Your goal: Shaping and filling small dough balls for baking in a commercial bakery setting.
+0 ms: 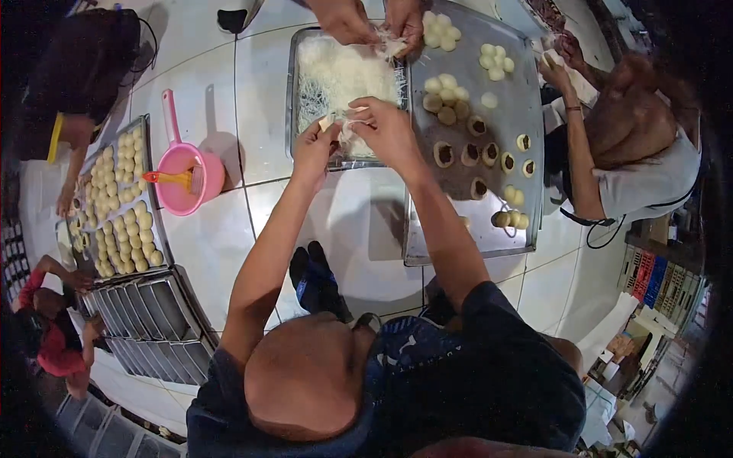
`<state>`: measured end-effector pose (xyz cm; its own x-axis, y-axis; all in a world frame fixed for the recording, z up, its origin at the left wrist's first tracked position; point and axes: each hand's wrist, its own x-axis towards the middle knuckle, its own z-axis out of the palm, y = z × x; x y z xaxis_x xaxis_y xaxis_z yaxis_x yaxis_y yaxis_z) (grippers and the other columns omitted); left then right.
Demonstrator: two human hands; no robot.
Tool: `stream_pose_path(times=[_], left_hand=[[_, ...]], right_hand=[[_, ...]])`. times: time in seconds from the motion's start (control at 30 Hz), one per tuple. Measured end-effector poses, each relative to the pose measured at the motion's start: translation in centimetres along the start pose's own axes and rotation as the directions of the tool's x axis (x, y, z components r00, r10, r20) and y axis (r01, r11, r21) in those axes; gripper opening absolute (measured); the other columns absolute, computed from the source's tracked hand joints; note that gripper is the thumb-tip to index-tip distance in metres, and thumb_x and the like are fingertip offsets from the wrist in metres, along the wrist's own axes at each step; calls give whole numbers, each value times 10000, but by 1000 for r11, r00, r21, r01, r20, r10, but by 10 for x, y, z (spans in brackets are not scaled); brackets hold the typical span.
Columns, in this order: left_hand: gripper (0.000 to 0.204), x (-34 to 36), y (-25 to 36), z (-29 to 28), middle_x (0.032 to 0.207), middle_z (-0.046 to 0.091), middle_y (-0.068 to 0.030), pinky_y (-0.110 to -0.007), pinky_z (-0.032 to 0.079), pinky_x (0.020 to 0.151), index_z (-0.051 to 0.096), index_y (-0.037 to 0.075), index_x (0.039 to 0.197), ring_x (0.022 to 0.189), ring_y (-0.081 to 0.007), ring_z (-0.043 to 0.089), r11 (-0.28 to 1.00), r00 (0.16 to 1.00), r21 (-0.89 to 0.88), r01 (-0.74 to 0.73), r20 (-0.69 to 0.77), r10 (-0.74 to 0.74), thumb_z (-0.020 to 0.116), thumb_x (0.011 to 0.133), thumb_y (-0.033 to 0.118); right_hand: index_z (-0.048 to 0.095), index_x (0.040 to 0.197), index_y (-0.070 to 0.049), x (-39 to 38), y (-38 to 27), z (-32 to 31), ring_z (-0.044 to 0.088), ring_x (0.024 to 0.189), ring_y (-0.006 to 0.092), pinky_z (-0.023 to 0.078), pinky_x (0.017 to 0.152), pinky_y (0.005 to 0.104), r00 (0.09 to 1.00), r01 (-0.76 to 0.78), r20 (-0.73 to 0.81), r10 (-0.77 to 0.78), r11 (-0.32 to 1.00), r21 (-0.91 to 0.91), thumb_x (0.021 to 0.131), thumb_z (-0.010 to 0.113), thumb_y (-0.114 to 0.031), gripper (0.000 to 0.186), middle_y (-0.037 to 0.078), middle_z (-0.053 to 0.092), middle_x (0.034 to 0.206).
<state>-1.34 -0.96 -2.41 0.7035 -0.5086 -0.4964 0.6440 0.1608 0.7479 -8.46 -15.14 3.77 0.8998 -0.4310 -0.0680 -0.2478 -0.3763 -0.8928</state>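
Observation:
Both my hands meet over the near edge of a metal tray heaped with pale shreds that look like grated cheese. My left hand is closed, with something pale showing at its fingertips. The fingers of my right hand pinch a tuft of shreds between the two hands. Just right of my right hand lies a large grey tray. It carries clusters of dough balls and flattened dough rounds with dark filling. Fingers partly hide what each hand holds.
Across the shreds, a co-worker's hands hold more shreds. Another person works at right. At left stand a pink pot with a brush across it, a tray of dough balls and metal pans; other people are beside them.

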Motion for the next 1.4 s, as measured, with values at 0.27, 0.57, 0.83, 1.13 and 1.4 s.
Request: stream_pose_path(times=[0.27,0.57,0.83,1.13,1.4], left_hand=[[239,-13,16,5,881,607,-29,-203,496,632,594,29,1158,636,-80,541,994,1000,-110,-4,6,5,611,939,124],[364,-12,9,-19,988,633,-78,-230,522,692,539,19,1286,821,-124,624,992,980,-96,85,190,-65,602,936,99],[475,-51,28,-6,1118,654,-143,-262,518,682,504,5,1338,762,-163,632,418,856,754,-506,377,355,625,883,65],[466,-59,46,-13,1124,652,-138,-297,495,671,553,16,1307,798,-202,622,246,786,771,-588,472,400,671,861,81],[370,-67,55,-7,982,648,-104,-249,478,625,630,28,1223,664,-164,569,329,847,797,-507,390,360,676,869,123]], right_hand=[[619,1199,13,7,51,5,645,789,155,513,702,250,998,-39,-48,38,999,-23,836,679,-73,377,117,707,955],[611,1179,35,19,47,23,621,755,131,503,670,232,961,-175,272,42,855,488,831,693,-69,373,107,684,1010],[620,1171,19,19,23,3,605,737,88,477,601,203,816,-469,500,288,836,284,814,679,-8,363,101,677,1016],[624,1190,10,-8,-10,-14,576,664,92,469,555,193,890,-269,441,116,914,303,818,675,-11,377,68,686,931],[665,1133,20,-34,-26,-11,589,683,107,509,589,208,963,-23,266,-46,968,250,832,686,-25,305,40,683,893]])
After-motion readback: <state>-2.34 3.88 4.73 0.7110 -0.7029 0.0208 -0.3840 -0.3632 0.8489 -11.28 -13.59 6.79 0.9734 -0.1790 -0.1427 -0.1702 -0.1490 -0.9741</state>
